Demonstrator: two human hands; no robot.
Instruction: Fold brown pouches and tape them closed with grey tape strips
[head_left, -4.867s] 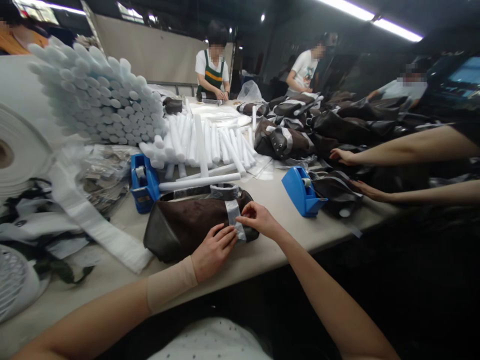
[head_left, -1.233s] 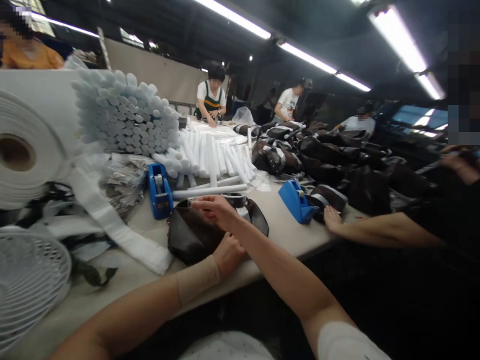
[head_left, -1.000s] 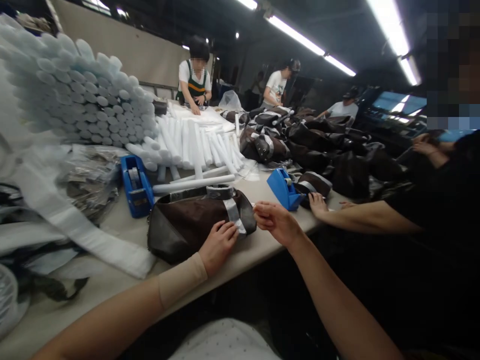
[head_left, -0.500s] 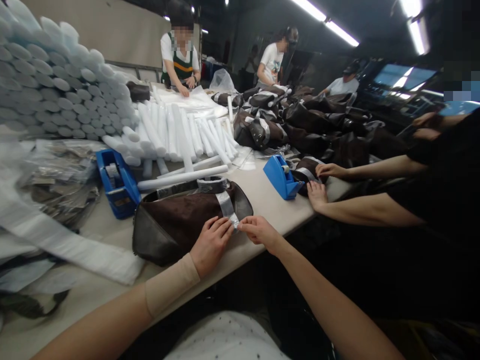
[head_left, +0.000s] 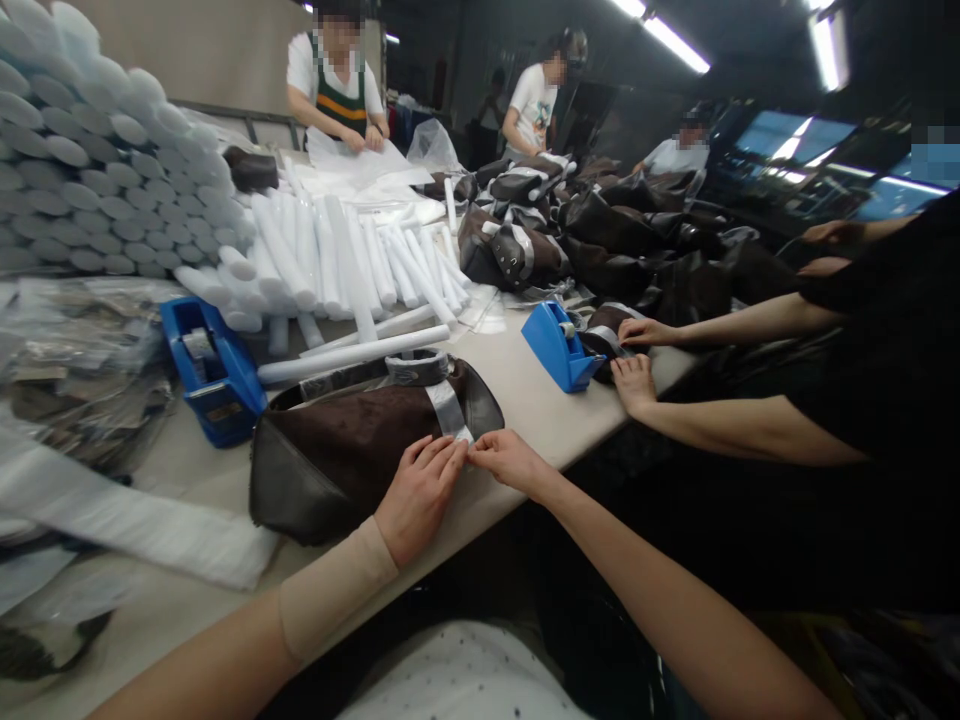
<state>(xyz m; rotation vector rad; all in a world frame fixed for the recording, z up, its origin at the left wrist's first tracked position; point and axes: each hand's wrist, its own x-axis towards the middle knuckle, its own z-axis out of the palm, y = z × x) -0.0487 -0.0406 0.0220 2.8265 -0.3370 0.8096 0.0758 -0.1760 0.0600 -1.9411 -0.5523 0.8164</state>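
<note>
A dark brown handbag (head_left: 337, 440) lies on the table in front of me, its handle (head_left: 416, 368) covered in clear film. Down its right side runs a strap wrapped in pale plastic film (head_left: 448, 405). My left hand (head_left: 420, 490), with a beige sleeve at the wrist, rests with outstretched fingers on the bag's lower front, at the strap's end. At that same end, my right hand (head_left: 510, 462) has thumb and fingers pinched together on the edge of the film. The fingertips partly cover the spot where both hands meet.
Blue tape dispensers stand left (head_left: 214, 370) and right (head_left: 559, 345) of the bag. White foam rolls (head_left: 337, 260) are stacked behind, near a heap of brown bags (head_left: 615, 235). On my right, a co-worker's hands (head_left: 634, 380) touch another bag. Plastic sheeting (head_left: 135, 510) covers the left side.
The view has shifted slightly. Both hands stay at the strap's lower end, my right fingers now closer to the left fingertips. Across the table, a person has lifted a white sheet.
</note>
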